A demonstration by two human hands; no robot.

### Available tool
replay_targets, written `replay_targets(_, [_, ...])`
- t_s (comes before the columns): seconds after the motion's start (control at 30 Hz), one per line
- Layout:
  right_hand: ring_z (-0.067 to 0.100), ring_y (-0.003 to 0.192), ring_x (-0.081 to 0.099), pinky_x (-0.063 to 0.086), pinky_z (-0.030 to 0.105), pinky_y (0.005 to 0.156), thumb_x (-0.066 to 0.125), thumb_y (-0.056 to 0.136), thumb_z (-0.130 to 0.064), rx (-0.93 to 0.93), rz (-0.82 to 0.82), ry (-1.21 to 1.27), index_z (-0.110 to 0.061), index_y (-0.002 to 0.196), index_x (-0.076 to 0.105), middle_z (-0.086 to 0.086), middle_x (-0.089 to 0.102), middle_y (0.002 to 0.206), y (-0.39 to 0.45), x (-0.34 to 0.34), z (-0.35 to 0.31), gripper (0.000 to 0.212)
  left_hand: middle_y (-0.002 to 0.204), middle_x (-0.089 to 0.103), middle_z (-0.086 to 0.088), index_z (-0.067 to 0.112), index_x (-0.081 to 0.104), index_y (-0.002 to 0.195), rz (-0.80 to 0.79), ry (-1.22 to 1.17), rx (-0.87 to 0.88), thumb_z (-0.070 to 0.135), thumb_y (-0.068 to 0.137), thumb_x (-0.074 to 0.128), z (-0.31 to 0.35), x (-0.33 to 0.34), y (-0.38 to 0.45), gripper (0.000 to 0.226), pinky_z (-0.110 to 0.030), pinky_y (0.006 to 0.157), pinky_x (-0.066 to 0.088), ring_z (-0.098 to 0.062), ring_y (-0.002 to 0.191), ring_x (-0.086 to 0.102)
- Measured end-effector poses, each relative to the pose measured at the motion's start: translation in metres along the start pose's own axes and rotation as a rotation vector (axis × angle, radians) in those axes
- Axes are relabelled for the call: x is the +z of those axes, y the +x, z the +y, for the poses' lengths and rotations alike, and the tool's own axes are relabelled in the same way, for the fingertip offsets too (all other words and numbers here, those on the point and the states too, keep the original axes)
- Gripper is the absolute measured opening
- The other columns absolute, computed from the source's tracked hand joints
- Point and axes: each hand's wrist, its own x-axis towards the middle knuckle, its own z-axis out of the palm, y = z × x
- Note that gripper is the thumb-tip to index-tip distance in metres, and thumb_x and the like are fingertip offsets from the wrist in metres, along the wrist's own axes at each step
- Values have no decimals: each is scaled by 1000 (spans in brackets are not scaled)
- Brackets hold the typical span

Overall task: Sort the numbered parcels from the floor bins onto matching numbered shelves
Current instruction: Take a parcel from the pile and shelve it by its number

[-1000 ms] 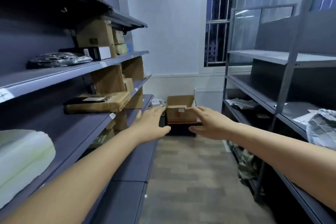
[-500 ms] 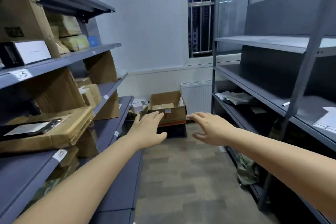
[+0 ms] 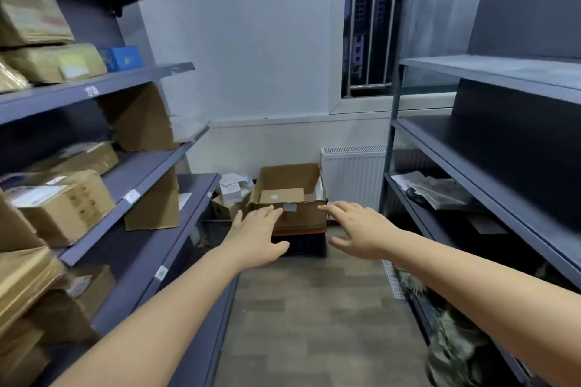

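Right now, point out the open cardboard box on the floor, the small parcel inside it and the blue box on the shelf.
open cardboard box (image 3: 301, 219): head view, front wall.
small parcel (image 3: 281, 195): head view, top face.
blue box (image 3: 125, 57): head view, front face.

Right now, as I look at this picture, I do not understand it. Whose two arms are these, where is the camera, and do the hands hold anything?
The camera sits on a person's head and looks forward and down, so the two bare arms belong to that person. The left hand and the right hand stretch forward with straight fingers and hold nothing. Ahead, at the end of the aisle, an open brown cardboard box stands on a dark crate on the floor; a smaller flat brown parcel lies inside it. The grey metal shelves on the left carry brown cardboard parcels, with small white labels on their edges. The grey shelves on the right hold only a few papers.
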Motion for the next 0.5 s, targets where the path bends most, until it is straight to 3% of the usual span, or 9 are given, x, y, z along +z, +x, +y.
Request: replay_targets(0.5, [21,137,36,37,39,108,48,96,-42,91,-99,57,-27,153,20,-2,29,156,280,51,168,65,158,24,3,23,23,152,-61,-28,65,43,92,49,-70,5,341,69,-45,118,5,-18,146,19])
